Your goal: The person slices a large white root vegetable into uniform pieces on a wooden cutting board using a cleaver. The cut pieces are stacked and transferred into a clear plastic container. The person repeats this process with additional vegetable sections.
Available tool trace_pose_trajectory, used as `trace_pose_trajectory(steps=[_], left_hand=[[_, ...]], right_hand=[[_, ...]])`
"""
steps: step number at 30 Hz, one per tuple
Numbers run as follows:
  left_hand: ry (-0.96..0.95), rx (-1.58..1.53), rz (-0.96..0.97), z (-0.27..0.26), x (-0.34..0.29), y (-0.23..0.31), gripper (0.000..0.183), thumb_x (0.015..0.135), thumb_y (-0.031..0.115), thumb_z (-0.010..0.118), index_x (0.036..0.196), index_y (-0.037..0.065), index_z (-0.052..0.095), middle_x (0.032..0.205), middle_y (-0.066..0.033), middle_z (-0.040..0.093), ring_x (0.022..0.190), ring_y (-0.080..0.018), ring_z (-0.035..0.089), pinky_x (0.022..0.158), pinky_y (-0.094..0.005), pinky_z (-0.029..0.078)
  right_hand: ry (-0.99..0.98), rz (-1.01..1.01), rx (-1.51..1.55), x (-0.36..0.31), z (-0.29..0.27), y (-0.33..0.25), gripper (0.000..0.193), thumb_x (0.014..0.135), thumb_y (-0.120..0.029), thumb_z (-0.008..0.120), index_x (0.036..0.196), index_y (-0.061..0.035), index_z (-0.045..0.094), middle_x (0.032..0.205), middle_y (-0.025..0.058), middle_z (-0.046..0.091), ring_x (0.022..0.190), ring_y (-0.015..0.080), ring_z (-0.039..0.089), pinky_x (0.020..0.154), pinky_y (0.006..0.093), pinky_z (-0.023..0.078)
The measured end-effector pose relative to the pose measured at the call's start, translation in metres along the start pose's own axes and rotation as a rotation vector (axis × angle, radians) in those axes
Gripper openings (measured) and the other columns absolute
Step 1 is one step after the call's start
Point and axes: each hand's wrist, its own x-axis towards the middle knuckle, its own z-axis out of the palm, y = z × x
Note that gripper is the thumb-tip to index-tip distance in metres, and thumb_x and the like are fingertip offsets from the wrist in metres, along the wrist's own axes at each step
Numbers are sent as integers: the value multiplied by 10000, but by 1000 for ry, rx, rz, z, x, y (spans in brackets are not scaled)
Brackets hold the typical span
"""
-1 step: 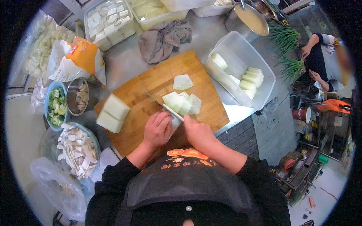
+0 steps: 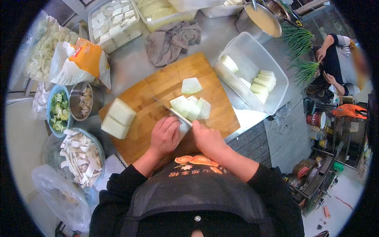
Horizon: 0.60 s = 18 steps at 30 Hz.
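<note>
On the wooden cutting board (image 2: 158,87) my right hand (image 2: 209,139) is closed round the handle of a kitchen knife (image 2: 161,101), whose blade points away to the far left. Curled fingers of my left hand (image 2: 165,134) press a pale block of winter melon (image 2: 183,129) against the near side of the blade. Just beyond the blade lie several overlapping melon slices (image 2: 192,108), with one slice (image 2: 191,85) apart from them. Two thick melon chunks (image 2: 119,112) rest at the board's left edge. My hands and the knife hide part of the held block.
A clear plastic tub (image 2: 276,69) holding cut melon stands right of the board. Beyond the board is a crumpled grey cloth (image 2: 169,41). Bowls of broccoli (image 2: 59,112) and white strips (image 2: 79,158) sit at left. Another person's hand (image 2: 320,54) holds green onions (image 2: 298,41) at far right.
</note>
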Motion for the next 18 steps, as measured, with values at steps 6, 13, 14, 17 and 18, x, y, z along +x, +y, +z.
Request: trace_pose_trajectory(steps=[6, 13, 14, 17, 18], left_hand=[[48, 1, 39, 1, -1, -4, 203, 715, 8, 606, 914, 31, 575, 955, -127, 589, 868, -323, 572, 792, -396, 467], [47, 24, 21, 0, -1, -1, 196, 704, 5, 609, 896, 33, 579, 946, -128, 587, 864, -321, 573, 776, -387, 473], [52, 26, 18, 1, -1, 0, 192, 705, 5, 609, 892, 33, 579, 945, -129, 587, 864, -321, 573, 774, -386, 474], [25, 7, -5, 1, -4, -1, 188, 706, 11, 612, 890, 34, 578, 945, -127, 586, 870, -322, 570, 779, -386, 474], [30, 7, 0, 1, -3, -1, 191, 706, 14, 614, 892, 34, 576, 945, -126, 586, 871, -322, 570, 781, -386, 473]], right_hand=[[-25, 9, 55, -11, -31, 0, 121, 821, -43, 461, 930, -15, 414, 684, 170, 599, 601, 369, 618, 487, 462, 483], [-81, 72, 58, -23, -36, -16, 105, 836, -54, 460, 909, -28, 388, 722, 206, 596, 643, 402, 600, 531, 491, 467], [-76, 87, 61, -18, -29, -15, 107, 836, -54, 459, 912, -27, 388, 722, 207, 596, 643, 402, 601, 532, 490, 469], [-3, 37, 25, -4, -3, -10, 119, 824, -51, 467, 918, -20, 402, 720, 186, 602, 614, 382, 615, 511, 471, 488], [30, 3, 6, -1, 2, -9, 125, 817, -50, 472, 919, -16, 409, 720, 176, 605, 600, 372, 622, 501, 461, 497]])
